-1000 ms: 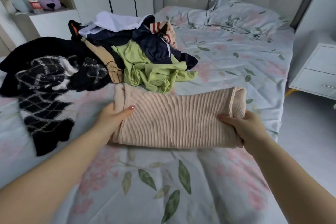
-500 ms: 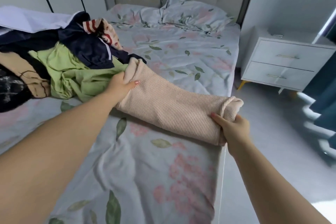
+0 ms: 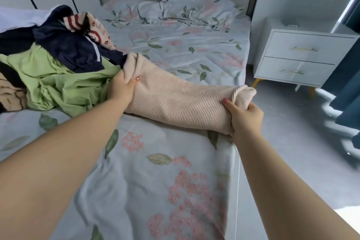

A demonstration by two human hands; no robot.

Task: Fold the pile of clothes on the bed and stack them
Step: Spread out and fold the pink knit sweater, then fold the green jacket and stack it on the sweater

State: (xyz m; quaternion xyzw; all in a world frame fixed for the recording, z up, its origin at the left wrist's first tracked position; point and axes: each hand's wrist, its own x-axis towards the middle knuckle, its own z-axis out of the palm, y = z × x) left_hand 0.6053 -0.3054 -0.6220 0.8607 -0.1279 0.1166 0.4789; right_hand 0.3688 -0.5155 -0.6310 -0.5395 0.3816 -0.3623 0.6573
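Folded beige ribbed garment [image 3: 181, 101] held at both ends over the bed's right edge.

The left hand [image 3: 121, 88] is closed around the garment's far end, and the right hand [image 3: 245, 119] is closed around its rolled near end, just at the edge of the bed [image 3: 155, 181]. Touching the far end on the left lies the unfolded pile: a green garment [image 3: 58, 85] under a navy one [image 3: 72, 48], with a striped piece [image 3: 91, 27] on top. The flowered sheet toward the pillows [image 3: 194, 6] lies bare. Past the right edge are grey floor and a white nightstand [image 3: 300, 58].
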